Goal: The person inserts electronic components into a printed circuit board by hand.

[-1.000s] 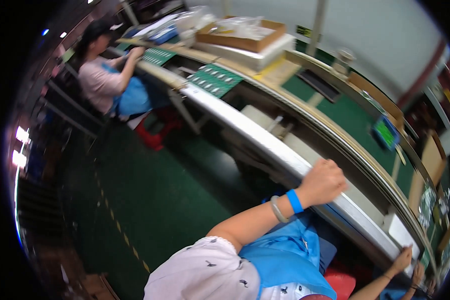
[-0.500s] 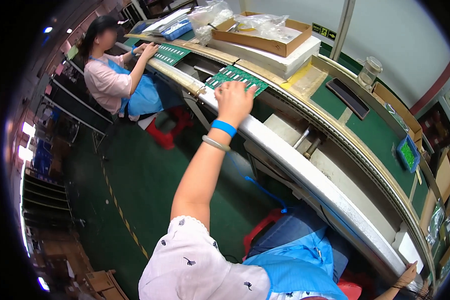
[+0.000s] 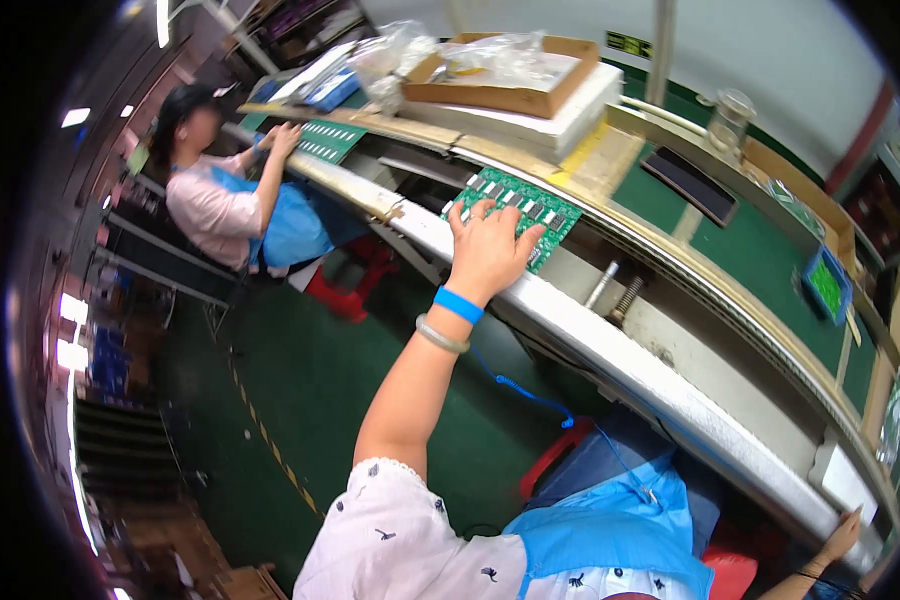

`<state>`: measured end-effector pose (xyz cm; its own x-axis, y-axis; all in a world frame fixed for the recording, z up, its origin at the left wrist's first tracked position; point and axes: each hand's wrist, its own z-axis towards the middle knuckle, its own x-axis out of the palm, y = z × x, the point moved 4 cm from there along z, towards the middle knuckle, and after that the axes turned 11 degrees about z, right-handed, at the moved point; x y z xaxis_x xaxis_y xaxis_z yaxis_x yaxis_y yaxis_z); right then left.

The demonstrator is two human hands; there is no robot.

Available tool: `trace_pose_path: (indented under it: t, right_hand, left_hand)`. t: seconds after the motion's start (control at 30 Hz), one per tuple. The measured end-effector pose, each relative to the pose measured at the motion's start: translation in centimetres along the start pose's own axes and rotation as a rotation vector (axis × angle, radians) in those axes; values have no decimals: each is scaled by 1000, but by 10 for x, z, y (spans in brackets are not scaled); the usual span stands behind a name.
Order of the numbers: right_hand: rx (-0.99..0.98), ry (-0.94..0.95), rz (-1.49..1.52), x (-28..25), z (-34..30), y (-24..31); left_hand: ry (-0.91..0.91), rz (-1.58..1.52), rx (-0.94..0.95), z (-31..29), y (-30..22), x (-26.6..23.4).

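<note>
Left hand [image 3: 487,252] reaches out over the white front rail [image 3: 610,345] of the conveyor line, palm down, fingers spread and lying flat on a green circuit board panel [image 3: 513,212]; pressing on it rather than closed around it, no grip visible. The panel sits on the line just behind the rail, near the left end of the person's station. Blue wrist strap [image 3: 458,304] and a pale bangle [image 3: 441,335] on that wrist, coiled blue cord [image 3: 530,392] hanging from the strap. Right hand [image 3: 842,537] at the lower right edge, resting near the rail's end, too small and cut off to tell whether it holds anything. Co-worker [image 3: 220,185] seated further left along the line, hands on another green board [image 3: 328,139]. Cardboard box [image 3: 505,75] with clear bags behind, on white foam.
</note>
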<state>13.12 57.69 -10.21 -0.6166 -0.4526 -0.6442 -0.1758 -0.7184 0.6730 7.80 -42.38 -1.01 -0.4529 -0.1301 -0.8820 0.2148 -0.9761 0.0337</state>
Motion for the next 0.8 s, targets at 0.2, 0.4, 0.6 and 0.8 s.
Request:
trace_pose_path:
  t: [0.2,0.4,0.6,0.8]
  right_hand:
    - [17,-13,14,2,3,-11]
    - [18,-95,130,15,-19,28]
    - [22,-81,129,25,-45,85]
    - [0,40,191,35,-45,131]
  left_hand:
    - [5,-247,264,-26,-112,-25]
    - [98,-436,527,-49,-228,-40]
    - [182,-542,789,-65,-326,-53]
    - [256,-599,961,-61,-389,-66]
